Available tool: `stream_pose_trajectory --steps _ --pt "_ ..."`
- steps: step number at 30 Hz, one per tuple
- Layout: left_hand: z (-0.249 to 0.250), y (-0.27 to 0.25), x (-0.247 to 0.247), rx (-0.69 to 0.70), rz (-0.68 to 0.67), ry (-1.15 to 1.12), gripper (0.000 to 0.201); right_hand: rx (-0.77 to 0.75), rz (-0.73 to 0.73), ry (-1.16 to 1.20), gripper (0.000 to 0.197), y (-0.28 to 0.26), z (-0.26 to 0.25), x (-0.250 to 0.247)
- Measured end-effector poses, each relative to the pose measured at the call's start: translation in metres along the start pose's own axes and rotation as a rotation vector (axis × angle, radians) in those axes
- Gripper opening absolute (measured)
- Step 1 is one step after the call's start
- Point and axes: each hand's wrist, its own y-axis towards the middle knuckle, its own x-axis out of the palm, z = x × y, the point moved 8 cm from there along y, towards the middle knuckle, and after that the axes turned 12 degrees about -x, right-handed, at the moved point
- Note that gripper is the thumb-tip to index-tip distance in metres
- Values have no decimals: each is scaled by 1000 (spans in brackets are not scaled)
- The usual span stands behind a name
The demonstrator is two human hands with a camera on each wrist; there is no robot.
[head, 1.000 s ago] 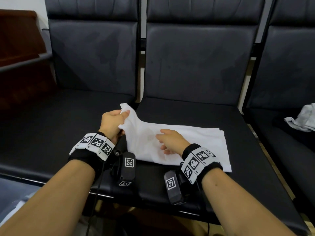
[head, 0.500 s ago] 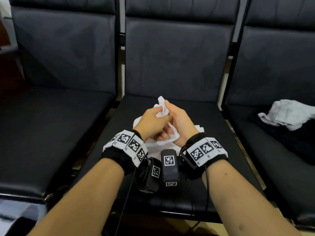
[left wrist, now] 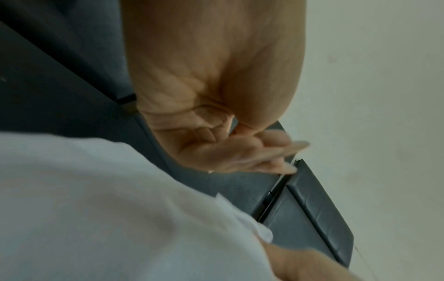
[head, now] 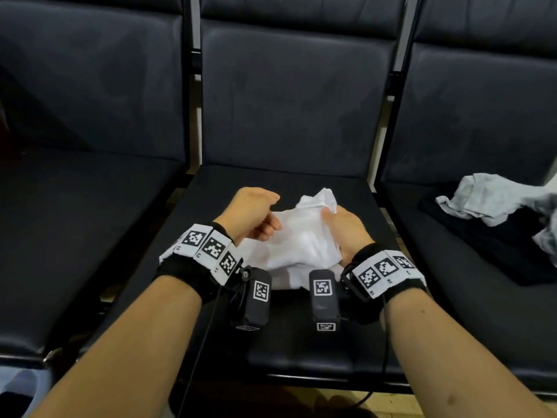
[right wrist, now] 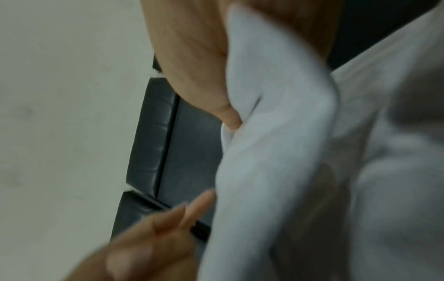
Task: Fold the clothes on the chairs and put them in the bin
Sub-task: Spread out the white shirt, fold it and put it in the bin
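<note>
Since the earlier frames the white shirt (head: pixel 297 236), which lay spread flat across the middle chair seat (head: pixel 301 342), has been gathered into a bunched heap between the two hands, and the left hand (head: pixel 251 215) has let go of the corner it was lifting. That left hand now hovers just beside the cloth with its fingers loosely extended and nothing in them, as the left wrist view shows. The right hand (head: pixel 343 227) pinches an upper flap of the shirt between thumb and fingers, the fabric draped over its palm in the right wrist view. The shirt rests on the middle seat, partly lifted at the far end. A crumpled grey garment (head: pixel 494 200) waits on the chair seat to the right, lying on something dark. No bin shows in any view. As a judgement, the risk is that the fold comes apart: with only one hand holding a soft heap, the layers may slide and the shirt could go lopsided or slip off the front of the seat. No readable writing appears; the wristbands (head: pixel 208 248) carry only black-and-white square code markers.
</note>
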Motion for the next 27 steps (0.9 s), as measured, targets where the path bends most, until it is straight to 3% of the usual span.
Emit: stream_pose_trajectory --steps 5,8,9,13,16,19,21,24,27 --pt "-28 20 -32 -154 120 199 19 54 57 -260 31 -3 22 -24" --pt "-50 28 -44 -232 153 437 22 81 72 -426 61 0 32 -29" --pt "-54 28 -47 -246 159 489 26 79 92 -479 63 0 29 -33" --pt "-61 29 -48 -289 114 529 44 131 157 -607 42 3 33 -48" --pt "-61 29 -45 -295 88 606 47 140 175 -649 44 1 32 -51" --pt "-58 29 -45 -277 120 671 46 80 313 -666 41 -2 19 -58" --pt "-55 28 -43 -268 131 685 45 -58 381 -631 28 -3 2 -57" --pt "-53 29 -40 -261 124 687 44 -176 237 -483 29 2 -6 -37" --pt "-52 29 -37 -254 105 669 46 -117 38 -349 33 5 8 -12"
